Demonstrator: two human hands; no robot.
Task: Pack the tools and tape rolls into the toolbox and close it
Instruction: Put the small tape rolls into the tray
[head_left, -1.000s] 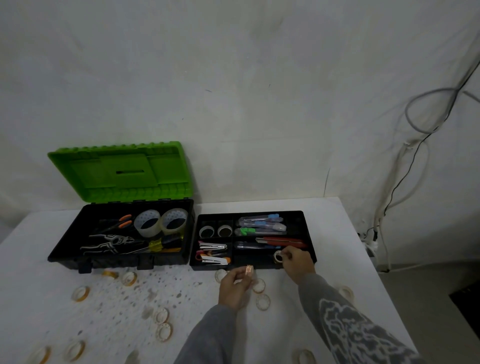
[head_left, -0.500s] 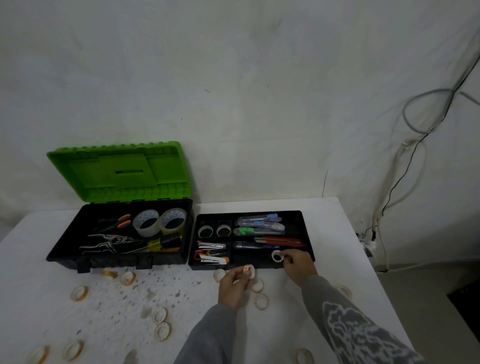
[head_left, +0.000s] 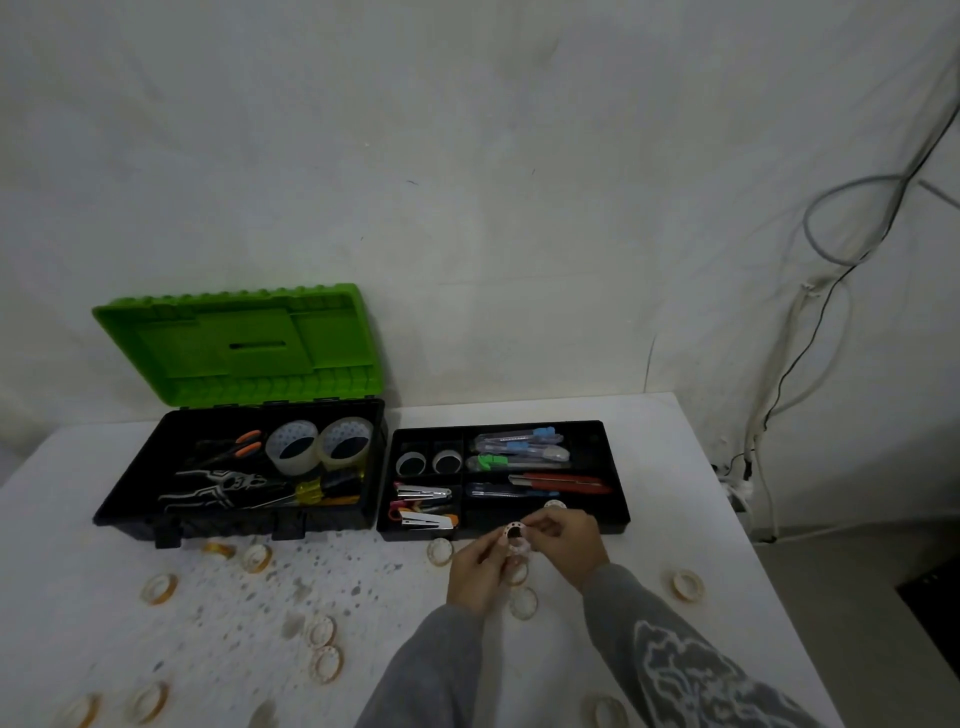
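Pinching 1 small pale ring-shaped tape roll between both hands: left hand with thumb and fingers curled onto its left rim, right hand with fingertips closed on its right rim. Held upright just over the near wall of the black plastic divided tray, clear of the white tabletop. Lying in the tray's near right compartment, 1 second small roll; standing in 2 cells at its far left corner, 2 upright small rolls. Sitting just beside the tray's left side, the black toolbox, green lid raised at the back, holding 2 large clear tape rolls, pliers and a yellow-handled screwdriver. Scattered over the tabletop's near half, many loose small rolls.
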